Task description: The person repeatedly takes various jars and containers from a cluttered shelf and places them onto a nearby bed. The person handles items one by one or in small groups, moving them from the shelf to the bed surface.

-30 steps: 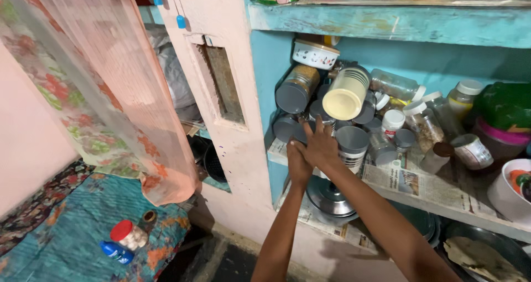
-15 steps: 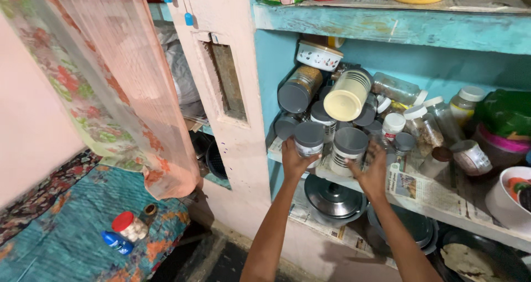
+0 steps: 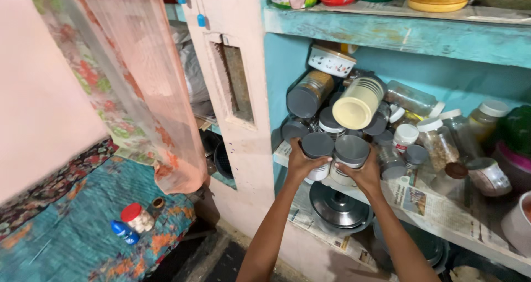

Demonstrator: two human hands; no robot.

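Head view: the left hand (image 3: 299,164) is wrapped around a small clear plastic jar with a flat grey screw lid (image 3: 317,149), its fingers curled along the jar's left side, and the jar is tipped so the lid faces the camera. The right hand (image 3: 365,173) is closed around a second grey-lidded jar with a striped label (image 3: 351,152), cupping it from below and from the right. The two jars sit side by side and touch or nearly touch between the hands, at the front edge of a newspaper-lined shelf (image 3: 437,210).

Just above the hands, more jars lie stacked on their sides: a large cream-lidded ribbed plastic canister (image 3: 357,103) above the right hand, and a grey-lidded jar of brown grains (image 3: 307,94) above the left hand. A white patterned bowl (image 3: 332,61) rests higher up. To the right of the right hand stand white-capped spice jars (image 3: 437,139). Below the hands a steel pot lid (image 3: 338,205) lies on the lower shelf. Far to the left and below, a red-capped jar (image 3: 136,218) and a blue bottle (image 3: 124,231) lie on a teal patterned cloth (image 3: 83,243).
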